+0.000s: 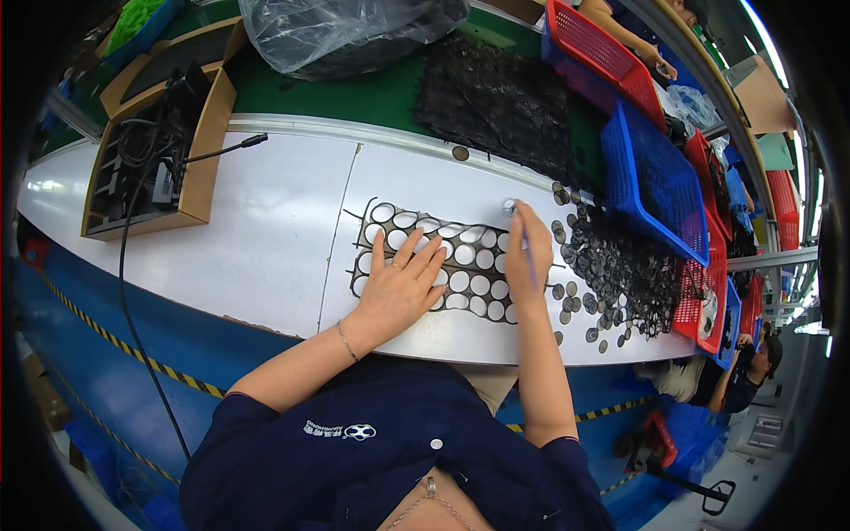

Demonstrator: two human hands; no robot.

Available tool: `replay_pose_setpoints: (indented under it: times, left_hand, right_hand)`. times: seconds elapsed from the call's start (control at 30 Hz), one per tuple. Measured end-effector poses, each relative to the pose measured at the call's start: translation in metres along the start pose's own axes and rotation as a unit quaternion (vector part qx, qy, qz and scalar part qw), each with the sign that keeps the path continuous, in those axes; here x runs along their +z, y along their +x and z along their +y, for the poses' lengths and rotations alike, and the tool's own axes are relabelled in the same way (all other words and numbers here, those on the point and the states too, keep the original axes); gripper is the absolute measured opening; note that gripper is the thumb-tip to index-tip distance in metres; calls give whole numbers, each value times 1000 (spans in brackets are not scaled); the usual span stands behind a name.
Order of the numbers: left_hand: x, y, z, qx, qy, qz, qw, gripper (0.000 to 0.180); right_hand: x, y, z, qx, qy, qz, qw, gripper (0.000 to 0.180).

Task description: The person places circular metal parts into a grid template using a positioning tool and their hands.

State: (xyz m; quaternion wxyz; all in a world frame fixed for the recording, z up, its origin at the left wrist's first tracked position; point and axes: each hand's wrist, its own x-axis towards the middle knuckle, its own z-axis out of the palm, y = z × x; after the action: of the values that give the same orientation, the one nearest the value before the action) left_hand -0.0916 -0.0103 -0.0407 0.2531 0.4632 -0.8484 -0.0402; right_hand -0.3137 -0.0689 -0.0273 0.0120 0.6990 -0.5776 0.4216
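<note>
A flat black plastic lattice with round holes (460, 252) lies on the white table (266, 221). My left hand (403, 283) rests flat on its left part, fingers spread, pressing it down. My right hand (529, 252) reaches over the lattice's right end, its fingertips pinched at a small round disc (509, 207) at the top right corner. Whether the disc is gripped or only touched is unclear. A heap of small dark discs (620, 265) lies just right of my right hand.
A cardboard box with black parts and a cable (155, 164) stands at the left. Black lattice sheets (505, 102) and a plastic bag (345, 31) lie on the green belt behind. Blue (655, 177) and red baskets (602, 49) line the right. Other people work nearby.
</note>
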Motion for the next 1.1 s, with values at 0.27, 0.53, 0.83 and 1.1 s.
replay_pose_setpoints:
  times: [0.27, 0.53, 0.83, 1.1]
  left_hand:
    - [-2, -8, -4, -16, -10, -20, 1000, 51]
    - [-6, -3, 1, -6, 0, -27, 1000, 51]
    - [-1, 1, 1, 7, 7, -7, 1000, 47]
    - [0, 3, 2, 6, 12, -19, 1000, 46]
  right_hand:
    - [-112, 113, 61, 273, 435, 133, 848, 39]
    - [-184, 180, 209, 355, -163, -136, 910, 46]
    - [-206, 179, 196, 481, 12, -68, 874, 52]
    - [-219, 184, 250, 323, -168, -44, 930, 52]
